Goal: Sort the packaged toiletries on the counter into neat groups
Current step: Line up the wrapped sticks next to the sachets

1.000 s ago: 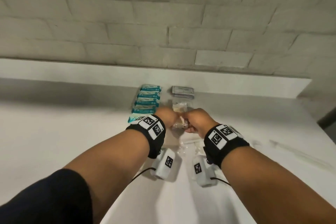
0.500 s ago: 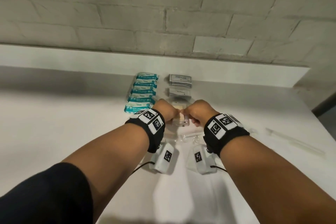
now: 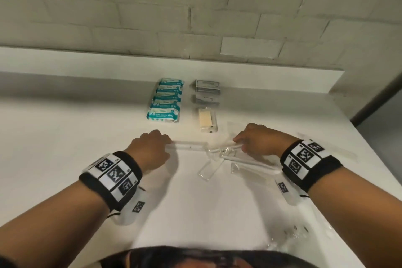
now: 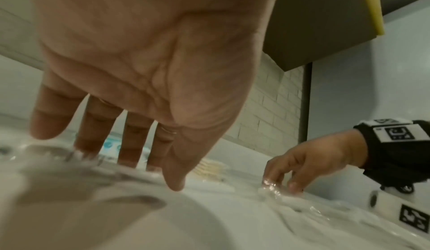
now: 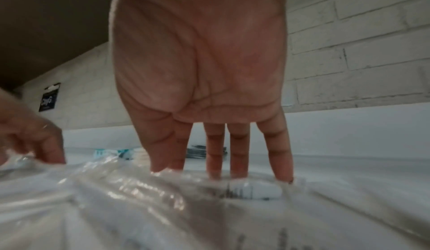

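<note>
On the white counter (image 3: 65, 137), a stack of teal packets (image 3: 166, 102) lies at the back beside grey sachets (image 3: 206, 86). A cream soap packet (image 3: 206, 121) lies just in front of the sachets. Nearer to me is a loose pile of clear long packets (image 3: 217, 159). My left hand (image 3: 159, 140) rests its straight fingertips (image 4: 132, 154) on the left end of one clear packet (image 3: 189, 146). My right hand (image 3: 241, 139) presses its fingertips (image 5: 237, 162) down on the right side of the pile, over a packet holding a white tube (image 5: 260, 191).
Another clear long packet (image 3: 326, 150) lies to the right, partly behind my right wrist. Crumpled clear plastic (image 3: 293, 235) sits near the front right edge. A raised ledge (image 3: 261, 72) and a brick wall back the counter. The counter ends at the right.
Both hands were together on the soap packet; it now lies on the counter alone. The hands have drawn back toward me, spread apart and settled on the clear packets.
</note>
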Tool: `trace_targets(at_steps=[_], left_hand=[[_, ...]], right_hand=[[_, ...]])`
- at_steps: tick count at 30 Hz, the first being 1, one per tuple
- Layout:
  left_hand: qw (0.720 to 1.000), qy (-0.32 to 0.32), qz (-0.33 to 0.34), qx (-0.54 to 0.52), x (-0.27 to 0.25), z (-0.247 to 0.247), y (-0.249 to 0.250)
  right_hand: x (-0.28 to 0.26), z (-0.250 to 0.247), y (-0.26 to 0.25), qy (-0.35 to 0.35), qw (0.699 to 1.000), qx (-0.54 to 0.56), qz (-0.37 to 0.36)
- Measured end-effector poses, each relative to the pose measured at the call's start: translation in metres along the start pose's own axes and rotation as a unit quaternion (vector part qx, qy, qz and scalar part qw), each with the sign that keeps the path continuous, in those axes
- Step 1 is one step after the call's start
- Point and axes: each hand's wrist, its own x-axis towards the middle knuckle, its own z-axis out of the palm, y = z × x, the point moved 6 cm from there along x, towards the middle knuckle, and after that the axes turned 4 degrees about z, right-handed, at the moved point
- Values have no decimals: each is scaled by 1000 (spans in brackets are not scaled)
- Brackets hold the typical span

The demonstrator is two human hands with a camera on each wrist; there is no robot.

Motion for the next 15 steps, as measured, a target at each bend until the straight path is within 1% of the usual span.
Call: trace_targets(at_steps=[2,3,7,9,11,13,14,15], left_hand=[[1000,4,-9,2,-13,8,-3],[1000,5,-16,3,-17,9,-4],[1000,-1,-24,-5,-34,16,-1],[999,-12,-31,-9,-41,17,0],[999,-23,-34,-17,-46,16,0],[999,-31,-23,-8,-50,16,3],[999,-31,-15,1,-52,16,5],[1000,-25,-8,2,-54,16,8]], right_hand=[[-12,4,4,-15,1000,1,10],[-16,3,5,-11,1000,-14,13],[-34,12,3,47,994,-93,12],[-38,15,2,60,993,-102,19],[-48,8,7,100,993,-50,28],[-65,-1,13,127,991,39,23],[-76,-3,16,122,989,80,13],[-89,-2,16,98,989,112,2]])
